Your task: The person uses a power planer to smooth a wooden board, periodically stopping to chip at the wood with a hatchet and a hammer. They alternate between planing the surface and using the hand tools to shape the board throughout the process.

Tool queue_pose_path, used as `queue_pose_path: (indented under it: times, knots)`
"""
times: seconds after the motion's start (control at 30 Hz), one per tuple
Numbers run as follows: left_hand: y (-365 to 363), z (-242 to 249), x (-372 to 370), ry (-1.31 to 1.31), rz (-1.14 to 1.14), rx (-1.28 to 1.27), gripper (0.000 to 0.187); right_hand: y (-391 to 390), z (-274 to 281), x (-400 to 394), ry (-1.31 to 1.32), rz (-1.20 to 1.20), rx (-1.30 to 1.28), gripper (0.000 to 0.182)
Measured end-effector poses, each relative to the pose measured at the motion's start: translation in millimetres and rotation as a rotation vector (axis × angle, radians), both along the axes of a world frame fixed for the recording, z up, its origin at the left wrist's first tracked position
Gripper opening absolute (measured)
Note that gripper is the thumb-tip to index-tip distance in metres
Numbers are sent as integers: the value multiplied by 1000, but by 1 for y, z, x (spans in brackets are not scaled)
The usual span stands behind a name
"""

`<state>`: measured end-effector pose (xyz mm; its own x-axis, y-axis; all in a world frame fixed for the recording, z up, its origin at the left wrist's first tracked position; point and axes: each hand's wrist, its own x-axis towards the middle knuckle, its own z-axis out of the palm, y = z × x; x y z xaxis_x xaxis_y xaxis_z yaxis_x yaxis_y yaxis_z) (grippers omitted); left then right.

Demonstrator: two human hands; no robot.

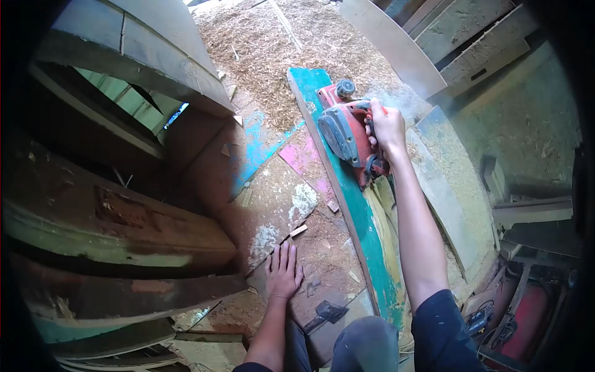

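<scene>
My right hand (387,129) is wrapped round the rear handle of a red and grey electric hand planer (347,133). The planer rests on a long board (367,232) painted green, and a strip of bare yellowish wood (385,232) shows on the board behind the tool. Pale dust hangs in the air just beyond the planer. My left hand (284,271) lies flat on the work surface left of the board, fingers stretched out, holding nothing. A small wood offcut (299,232) lies just beyond its fingertips. Nearer my knees sits a dark, flat-headed tool (327,314), perhaps a hammer.
A heap of wood shavings (260,43) spreads across the far end. Large timber pieces (124,217) stand close on the left. Panels (471,31) lean at the far right. A red machine-like object with cables (524,322) sits at the lower right.
</scene>
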<state>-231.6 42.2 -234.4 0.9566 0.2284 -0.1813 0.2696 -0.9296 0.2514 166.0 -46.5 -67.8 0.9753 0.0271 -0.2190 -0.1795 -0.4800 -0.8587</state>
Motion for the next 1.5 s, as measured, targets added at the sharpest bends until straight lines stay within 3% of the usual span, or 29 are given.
queue_pose_path:
  times: [0.73, 1.1, 1.27, 1.5]
  knots:
    - [5, -9, -3, -30, -67, 38, 59, 119, 18, 160, -17, -38, -69, 54]
    - [6, -5, 2, -6, -52, 52, 57, 149, 8, 170, -206, -265, 52, 64]
    - [7, -9, -6, -27, -101, 61, 62, 115, 46, 154, -239, -258, 273, 63]
    - [3, -3, -2, -16, -73, 91, 61, 11, 104, 107, -144, -227, 550, 54]
